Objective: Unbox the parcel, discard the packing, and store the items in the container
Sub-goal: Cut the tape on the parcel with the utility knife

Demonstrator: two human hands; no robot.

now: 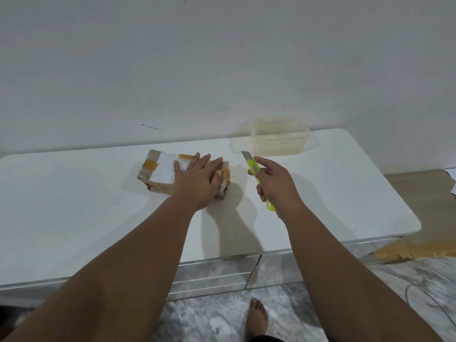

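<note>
One parcel (160,172), long axis left-right.

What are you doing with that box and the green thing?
A person is about to open a parcel on a white table. The left hand lies flat on top of the taped parcel, holding it down. The right hand has a grip on a yellow-green box cutter with its blade out, held beside the parcel and not yet touching it. The tape looks uncut. A clear plastic container sits open at the back of the table.
</note>
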